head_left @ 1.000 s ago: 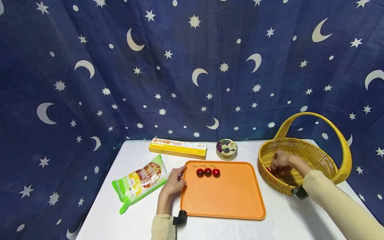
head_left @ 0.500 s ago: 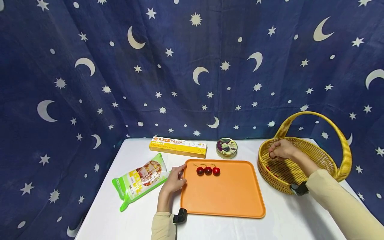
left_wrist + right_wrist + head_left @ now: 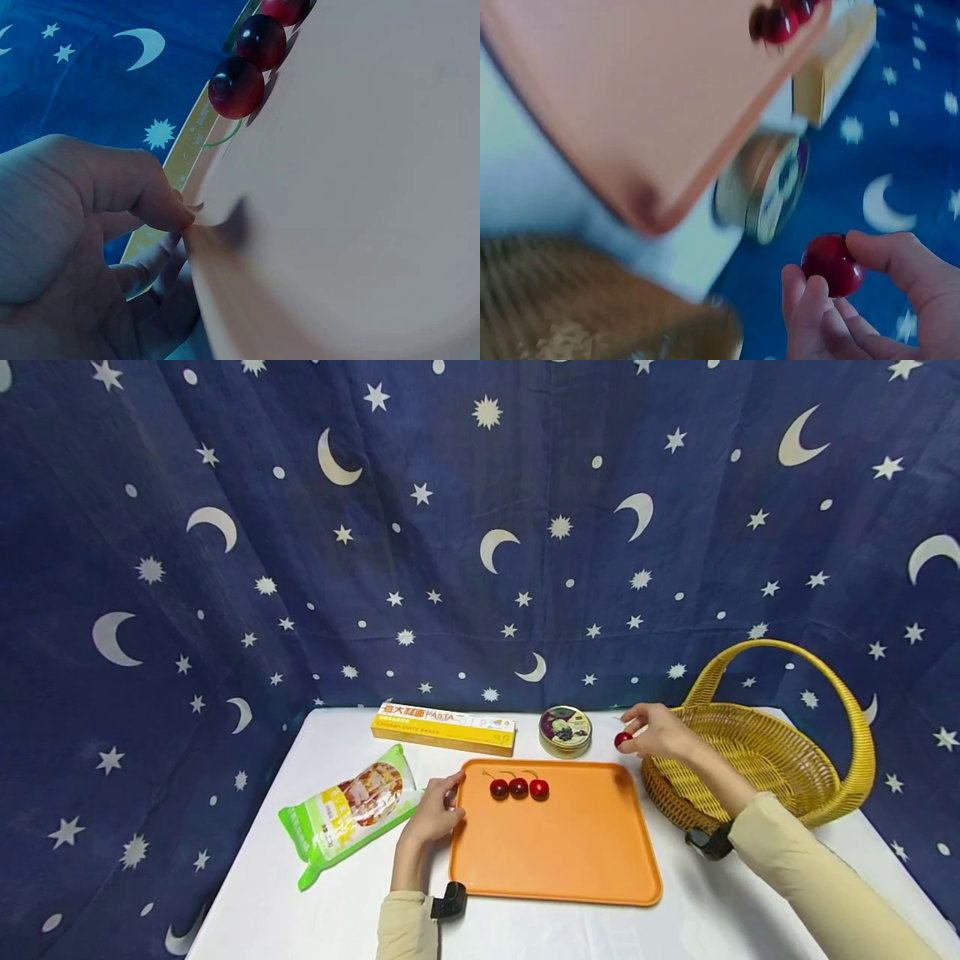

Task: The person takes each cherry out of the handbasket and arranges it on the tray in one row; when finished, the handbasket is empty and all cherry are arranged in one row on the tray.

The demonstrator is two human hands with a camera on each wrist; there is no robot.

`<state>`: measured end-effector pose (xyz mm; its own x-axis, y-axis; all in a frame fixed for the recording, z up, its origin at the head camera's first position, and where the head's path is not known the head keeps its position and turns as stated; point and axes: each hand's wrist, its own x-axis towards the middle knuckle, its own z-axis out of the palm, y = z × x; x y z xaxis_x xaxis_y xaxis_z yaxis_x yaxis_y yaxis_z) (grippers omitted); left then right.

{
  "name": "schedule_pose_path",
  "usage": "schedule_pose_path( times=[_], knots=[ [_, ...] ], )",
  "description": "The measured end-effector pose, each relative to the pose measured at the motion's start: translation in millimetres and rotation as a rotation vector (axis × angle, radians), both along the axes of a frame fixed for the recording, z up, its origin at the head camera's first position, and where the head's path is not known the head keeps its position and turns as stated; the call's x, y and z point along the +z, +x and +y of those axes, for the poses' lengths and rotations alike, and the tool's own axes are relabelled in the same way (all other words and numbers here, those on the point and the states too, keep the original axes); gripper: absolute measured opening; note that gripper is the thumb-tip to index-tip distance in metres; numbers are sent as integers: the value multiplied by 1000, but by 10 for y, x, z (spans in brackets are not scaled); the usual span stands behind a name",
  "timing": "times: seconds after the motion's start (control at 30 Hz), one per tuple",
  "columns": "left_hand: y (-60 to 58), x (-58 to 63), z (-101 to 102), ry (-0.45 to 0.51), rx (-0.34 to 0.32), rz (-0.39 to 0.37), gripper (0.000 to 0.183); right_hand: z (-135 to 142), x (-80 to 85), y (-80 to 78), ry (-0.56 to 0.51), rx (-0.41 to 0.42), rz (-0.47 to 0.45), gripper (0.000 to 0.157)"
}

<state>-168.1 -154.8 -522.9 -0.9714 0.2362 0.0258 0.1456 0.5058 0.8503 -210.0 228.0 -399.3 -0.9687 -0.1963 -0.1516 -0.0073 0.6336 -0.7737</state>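
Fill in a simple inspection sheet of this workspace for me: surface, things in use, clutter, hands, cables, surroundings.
Surface: white-covered table.
Things in use: orange tray bearing three cherries in a row near its far edge, stems on; yellow wicker basket to its right, partly hidden by the arm.
Clutter: green bag left of the tray; pasta box and round tin behind it.
Left hand: pinches the tray's left rim.
Right hand: holds another cherry in its fingertips, off the table.
Cables: nothing seen.
Surroundings: dark blue curtain with moons and stars.
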Motion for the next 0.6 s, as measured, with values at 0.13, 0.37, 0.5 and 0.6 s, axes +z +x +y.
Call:
schedule_pose_path(
  times=[0.13, 0.37, 0.5, 0.6],
  knots=[
    [6, -4, -7, 2, 1, 10, 69, -285, -155, 28, 16, 83, 47, 48],
    [0, -16, -12, 9, -4, 22, 70, -589, -499, 41, 72, 137, 9, 47],
    [-8, -18, -18, -2, -13, 39, 70, -689, -661, 43, 94, 144, -4, 46],
    [-14, -19, -22, -15, -15, 41, 69, -746, -740, 43, 95, 144, -11, 46]
  ],
)
